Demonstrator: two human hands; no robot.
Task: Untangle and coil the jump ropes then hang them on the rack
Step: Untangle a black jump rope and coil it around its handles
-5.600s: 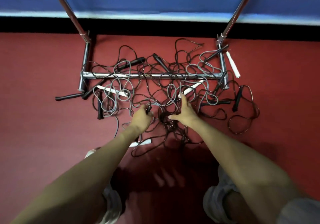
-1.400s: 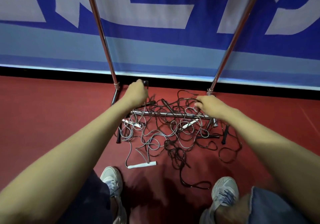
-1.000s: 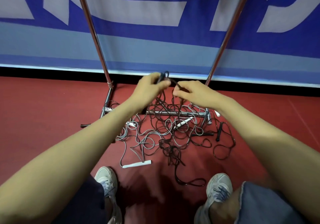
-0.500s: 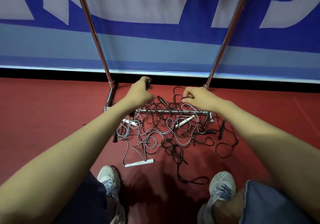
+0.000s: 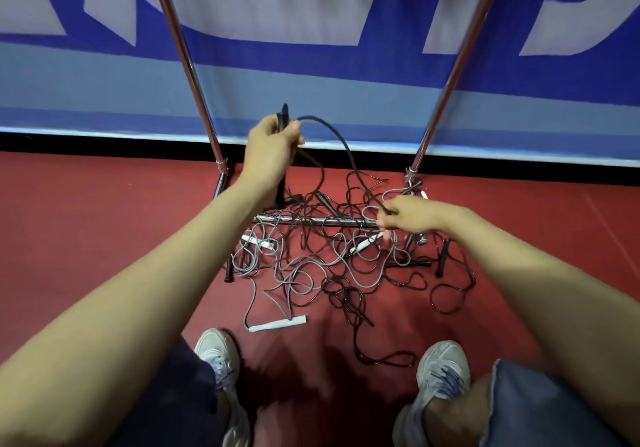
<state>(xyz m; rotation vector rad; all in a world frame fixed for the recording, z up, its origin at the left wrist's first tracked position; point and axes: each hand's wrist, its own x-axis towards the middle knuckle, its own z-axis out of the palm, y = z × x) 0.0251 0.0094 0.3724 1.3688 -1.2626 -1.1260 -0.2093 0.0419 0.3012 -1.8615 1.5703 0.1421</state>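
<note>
Gripping a black handle (image 5: 283, 119) upright, tip skyward, the left hand (image 5: 272, 150) holds it high; its cord (image 5: 341, 141) arcs down to the right hand (image 5: 410, 218), pinching it above the tangle (image 5: 329, 266) at the rack (image 5: 194, 76) base. The banner (image 5: 311, 3) lettering is cropped, unreadable.

This looks like a sports hall or gym. The floor (image 5: 104, 225) is smooth red sports flooring, closed off at the back by a blue barrier (image 5: 346, 79) printed with large white lettering. A chrome rack (image 5: 188, 65) stands in front of it, with tangled jump ropes (image 5: 311, 268) heaped at its foot.
</note>
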